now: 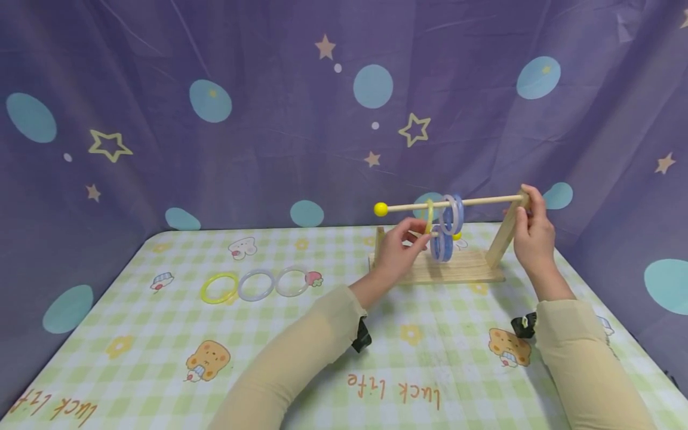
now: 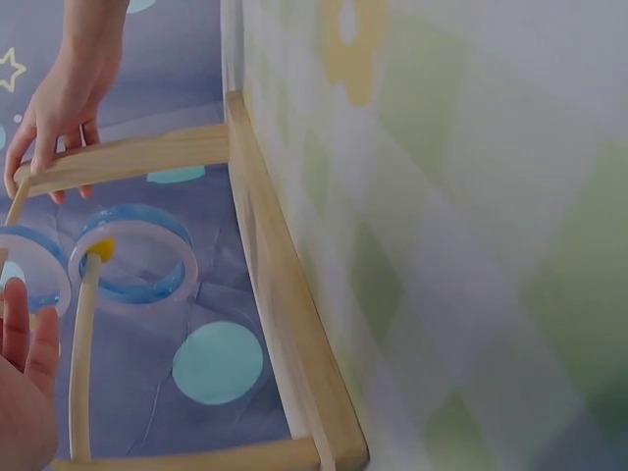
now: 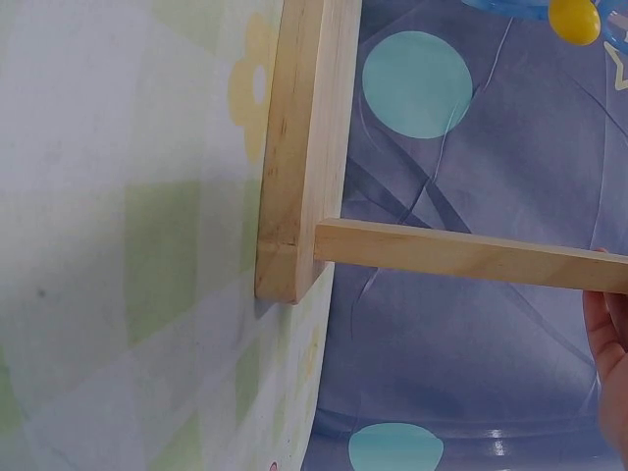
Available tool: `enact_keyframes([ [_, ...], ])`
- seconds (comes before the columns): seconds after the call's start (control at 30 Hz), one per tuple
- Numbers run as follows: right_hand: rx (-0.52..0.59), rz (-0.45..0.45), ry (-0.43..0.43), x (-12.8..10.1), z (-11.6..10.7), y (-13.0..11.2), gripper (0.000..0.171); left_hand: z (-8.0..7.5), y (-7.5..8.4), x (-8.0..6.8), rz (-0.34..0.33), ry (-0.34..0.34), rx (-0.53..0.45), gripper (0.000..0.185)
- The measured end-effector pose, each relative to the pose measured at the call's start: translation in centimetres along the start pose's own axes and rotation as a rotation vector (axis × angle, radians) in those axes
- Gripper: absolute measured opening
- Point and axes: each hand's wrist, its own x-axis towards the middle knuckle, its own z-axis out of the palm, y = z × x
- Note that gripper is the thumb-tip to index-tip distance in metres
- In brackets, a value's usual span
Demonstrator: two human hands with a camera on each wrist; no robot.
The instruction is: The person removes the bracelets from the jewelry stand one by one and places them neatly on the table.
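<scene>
A wooden stand (image 1: 462, 273) with two rods is at the right of the table. My left hand (image 1: 399, 249) pinches a yellow ring (image 1: 429, 216) that hangs around the upper rod (image 1: 491, 200), left of a pale lilac ring and a blue ring (image 1: 458, 215). More blue and lilac rings (image 1: 442, 248) hang on the lower rod, whose yellow ball end (image 2: 102, 249) shows in the left wrist view. With fingers and thumb around its top, my right hand (image 1: 535, 236) grips the slanted right post (image 1: 504, 236). In the right wrist view, only part of that hand (image 3: 613, 363) appears.
Left of the stand, a yellow ring (image 1: 219, 288), a pale lilac ring (image 1: 240, 286) and a clear ring (image 1: 292, 295) lie in a row on the checked tablecloth (image 1: 301, 382). A yellow ball (image 1: 380, 209) caps the upper rod. Behind the table hangs a purple curtain (image 1: 269, 119).
</scene>
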Motion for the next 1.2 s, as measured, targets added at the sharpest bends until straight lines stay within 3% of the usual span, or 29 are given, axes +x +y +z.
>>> enact_keyframes([
  [0.3,0.016,0.001,-0.001,-0.1,-0.1,0.0,0.037,-2.1,-0.2,-0.4,0.027,-0.034,0.007,0.016],
  [0.7,0.017,-0.013,0.008,0.0,-0.3,0.0,0.037,-3.6,-0.6,-0.8,0.066,-0.018,0.017,0.017],
  [1.2,0.025,-0.011,0.003,-0.2,0.1,-0.1,0.037,-6.4,-0.4,-1.6,0.036,-0.020,0.028,0.009],
])
